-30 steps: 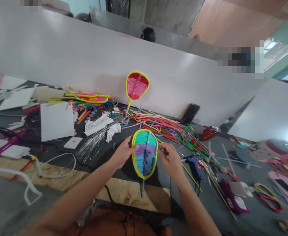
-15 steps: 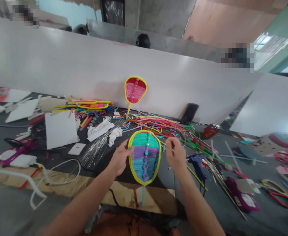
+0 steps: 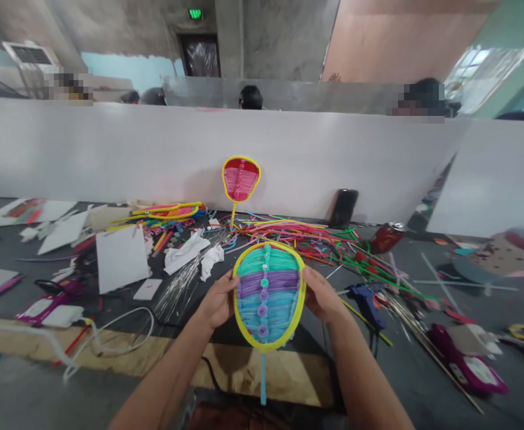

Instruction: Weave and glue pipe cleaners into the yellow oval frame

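Between my two hands stands an oval pipe-cleaner fan (image 3: 268, 286) with a yellow rim. Its face has green, purple and blue bands, a line of buttons and beads down the middle, and a light blue stem below. My left hand (image 3: 219, 298) is closed on the fan's left edge, thumb in front. On the right edge, my right hand (image 3: 322, 292) grips the rim, its fingers partly hidden behind. Farther back, a smaller red and pink fan (image 3: 241, 179) with a yellow rim stands upright against the white partition (image 3: 154, 155).
Loose pipe cleaners (image 3: 284, 230) lie behind the fan. A phone (image 3: 343, 208) leans on the partition beside a red can (image 3: 386, 237). A blue glue gun (image 3: 364, 304) lies right of my right hand. Crumpled paper (image 3: 185, 251) and thin wires (image 3: 179, 292) lie left. People's heads (image 3: 250, 97) show beyond.
My right hand, which was apart from the fan, has moved onto its right edge. The fan has turned to face me more squarely. My head view has tilted up slightly.
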`<action>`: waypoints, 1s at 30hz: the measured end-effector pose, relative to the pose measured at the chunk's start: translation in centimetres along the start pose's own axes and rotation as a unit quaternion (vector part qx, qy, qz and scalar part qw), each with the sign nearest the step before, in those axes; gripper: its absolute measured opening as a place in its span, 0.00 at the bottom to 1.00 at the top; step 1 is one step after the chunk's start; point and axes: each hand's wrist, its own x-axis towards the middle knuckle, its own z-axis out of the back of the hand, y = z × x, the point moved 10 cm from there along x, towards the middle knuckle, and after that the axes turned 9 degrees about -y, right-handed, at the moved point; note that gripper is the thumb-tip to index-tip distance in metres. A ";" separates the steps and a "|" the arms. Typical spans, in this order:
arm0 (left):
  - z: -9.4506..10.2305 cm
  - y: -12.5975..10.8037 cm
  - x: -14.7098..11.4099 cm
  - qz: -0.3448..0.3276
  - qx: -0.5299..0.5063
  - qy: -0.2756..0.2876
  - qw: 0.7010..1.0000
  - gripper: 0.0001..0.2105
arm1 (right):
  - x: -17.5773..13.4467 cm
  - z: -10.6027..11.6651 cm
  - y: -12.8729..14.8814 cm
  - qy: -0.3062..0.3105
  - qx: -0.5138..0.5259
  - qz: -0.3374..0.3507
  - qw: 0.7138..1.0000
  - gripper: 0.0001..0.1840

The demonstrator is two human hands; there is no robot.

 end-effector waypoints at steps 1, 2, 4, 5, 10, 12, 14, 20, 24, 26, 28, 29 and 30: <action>0.0 -0.3 0.1 -0.013 0.011 -0.005 1.000 0.09 | 0.1 0.5 -0.1 -0.019 0.006 0.004 1.000 0.18; 0.0 -0.8 0.2 -0.034 0.022 -0.015 0.999 0.11 | 0.3 1.0 -0.1 -0.040 0.016 0.010 0.999 0.17; 0.6 -1.8 0.1 -0.090 0.049 -0.053 0.993 0.17 | 0.8 2.4 0.2 -0.085 0.054 0.032 0.994 0.16; 1.0 -2.2 -0.1 -0.116 0.070 -0.077 0.988 0.20 | 1.0 3.2 0.6 -0.110 0.078 0.051 0.990 0.16; 1.3 -1.2 -1.2 -0.158 0.281 -0.106 0.941 0.26 | 1.0 5.9 2.5 -0.208 0.129 0.148 0.958 0.15; 0.5 -0.4 -1.5 -0.168 0.381 -0.083 0.905 0.25 | 0.8 5.8 2.8 -0.211 0.120 0.168 0.956 0.16; -0.2 0.2 -1.7 -0.176 0.481 -0.075 0.856 0.24 | 0.7 5.5 2.7 -0.206 0.111 0.178 0.956 0.17; -0.9 0.3 -1.8 -0.213 0.610 -0.090 0.758 0.12 | 0.8 5.0 2.2 -0.171 0.092 0.206 0.959 0.17; -0.2 0.6 -1.7 -0.194 0.536 -0.089 0.817 0.10 | 0.5 3.3 2.7 -0.095 0.080 0.223 0.967 0.21; 0.4 1.5 -1.6 -0.139 0.444 -0.087 0.881 0.12 | 0.2 2.1 3.0 -0.044 0.076 0.223 0.971 0.25; 0.9 2.7 -1.6 -0.063 0.327 -0.081 0.939 0.13 | 0.1 1.4 3.0 -0.018 0.075 0.214 0.974 0.27; 1.0 3.2 -1.6 -0.027 0.270 -0.077 0.959 0.13 | 0.1 1.4 2.8 -0.019 0.073 0.207 0.976 0.27; 1.0 3.6 -1.7 0.003 0.220 -0.073 0.973 0.13 | 0.3 1.7 2.7 -0.031 0.068 0.198 0.977 0.26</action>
